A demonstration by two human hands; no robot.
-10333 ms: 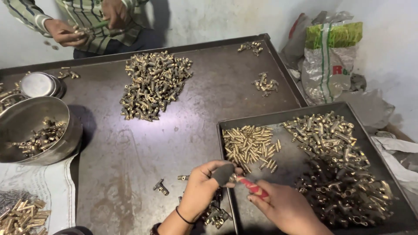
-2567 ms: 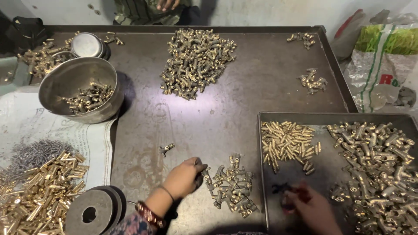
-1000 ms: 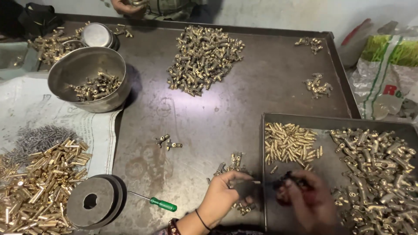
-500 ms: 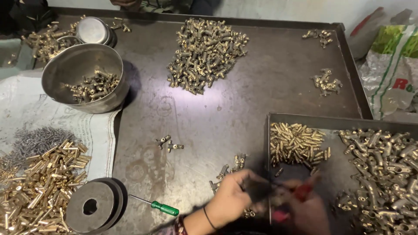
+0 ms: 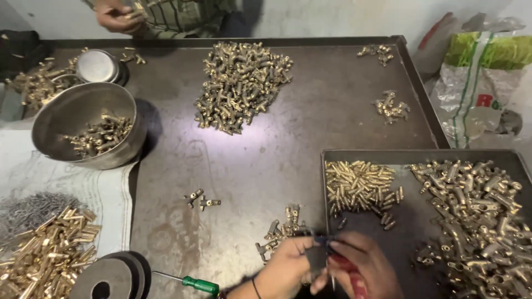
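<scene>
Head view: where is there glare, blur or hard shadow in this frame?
Head view: glare patch on the metal table below the big pile of brass fittings; the hands, left hand and right hand, are motion-blurred; the steel bowl casts a dark shadow rightward.

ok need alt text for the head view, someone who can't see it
A person's left hand and right hand meet at the near edge of a dark metal table, working a small part with a red-handled tool. Beside them sits a tray of brass fittings; a pile of brass fittings and a steel bowl lie farther off.
</scene>
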